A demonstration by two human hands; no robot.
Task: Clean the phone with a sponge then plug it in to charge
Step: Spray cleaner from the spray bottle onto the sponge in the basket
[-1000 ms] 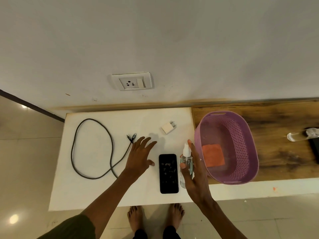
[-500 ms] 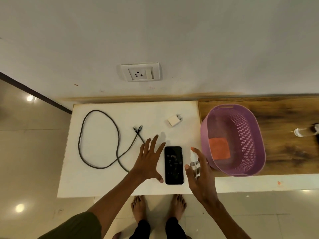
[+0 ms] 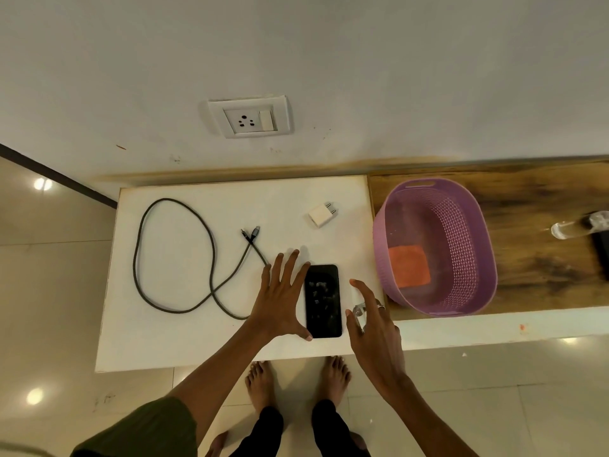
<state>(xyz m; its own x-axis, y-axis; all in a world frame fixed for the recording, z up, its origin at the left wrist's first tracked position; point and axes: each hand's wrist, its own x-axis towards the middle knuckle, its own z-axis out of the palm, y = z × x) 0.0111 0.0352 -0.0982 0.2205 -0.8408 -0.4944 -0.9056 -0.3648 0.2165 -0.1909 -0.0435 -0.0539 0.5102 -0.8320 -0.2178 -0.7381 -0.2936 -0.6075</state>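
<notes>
A black phone (image 3: 322,300) lies face up on the white table (image 3: 184,341), its screen smudged. My left hand (image 3: 283,298) rests spread beside the phone's left edge, thumb at its lower corner. My right hand (image 3: 372,328) wraps around a small clear spray bottle (image 3: 359,313) just right of the phone; most of the bottle is hidden. An orange sponge (image 3: 408,265) lies inside the purple basket (image 3: 471,232). A dark charging cable (image 3: 171,255) loops on the left. A white plug adapter (image 3: 321,214) sits behind the phone. The wall socket (image 3: 248,118) is above.
The basket stands on a brown wooden surface (image 3: 534,192) to the right of the white table. A clear bottle (image 3: 566,229) and a dark object (image 3: 601,252) lie at the far right edge. My bare feet (image 3: 296,374) stand on tiled floor below.
My left hand moved right to the phone's edge. My right hand closed further around the spray bottle, hiding most of it. The camera view shifted slightly.
</notes>
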